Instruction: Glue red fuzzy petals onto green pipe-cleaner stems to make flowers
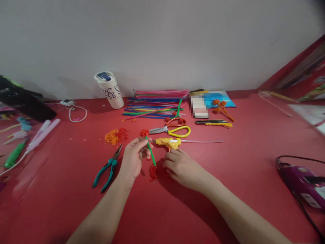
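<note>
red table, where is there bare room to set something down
Room lies right of the right hand, between the utility knife and the purple device, and, mostly bare, left of the pliers up to the pink tool. Ahead of that hand it's crowded: glue gun, scissors and pipe cleaners lie close together.

dim, soft shadows, stretched edges

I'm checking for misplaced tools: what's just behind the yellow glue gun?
Behind the glue gun lie scissors with one red and one yellow handle. Whatever the gun's body covers on the red table can't be seen.
</note>
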The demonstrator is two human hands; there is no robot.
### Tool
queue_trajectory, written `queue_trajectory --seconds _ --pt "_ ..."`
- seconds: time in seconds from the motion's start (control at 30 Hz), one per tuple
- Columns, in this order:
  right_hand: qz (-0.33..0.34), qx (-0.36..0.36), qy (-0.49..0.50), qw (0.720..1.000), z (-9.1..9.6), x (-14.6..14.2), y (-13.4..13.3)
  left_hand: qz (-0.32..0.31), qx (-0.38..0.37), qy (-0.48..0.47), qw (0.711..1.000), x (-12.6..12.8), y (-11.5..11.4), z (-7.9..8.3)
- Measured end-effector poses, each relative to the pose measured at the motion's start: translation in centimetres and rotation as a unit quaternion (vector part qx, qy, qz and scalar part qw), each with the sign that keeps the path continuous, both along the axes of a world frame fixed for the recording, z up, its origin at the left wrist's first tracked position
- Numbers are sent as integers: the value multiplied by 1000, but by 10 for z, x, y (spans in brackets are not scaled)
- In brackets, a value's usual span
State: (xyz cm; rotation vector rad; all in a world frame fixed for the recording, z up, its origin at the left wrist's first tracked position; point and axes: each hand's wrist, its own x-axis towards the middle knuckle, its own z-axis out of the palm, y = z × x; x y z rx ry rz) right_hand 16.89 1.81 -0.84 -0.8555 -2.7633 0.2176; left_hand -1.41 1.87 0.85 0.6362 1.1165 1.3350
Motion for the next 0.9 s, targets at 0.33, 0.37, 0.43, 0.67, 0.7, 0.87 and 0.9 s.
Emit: queue_trajectory --seconds 0.33,0.37,0.43,0.67,0.7,0.87,0.9 --pt "-75 -86 86 990 2 -1 -1 -29 -20 14 999 3 -2 -3" --pt "-91 -96 122 984 5 1 -1 -37 -25 14 999 4 -2 -3" --pt "-111 -107 179 972 10 4 1 -59 -38 14 997 8 -4 -3" --pt "-211 -197 294 911 21 11 0 -132 -59 9 989 18 -13 -7" --pt "-215 -201 299 908 23 11 0 -137 -61 9 989 18 -14 -7" --pt "-236 -177 320 900 27 11 -2 -145 -77 15 986 22 -14 -6" --pt "-233 -170 325 901 28 11 -2 -147 -78 16 986 22 -14 -6"
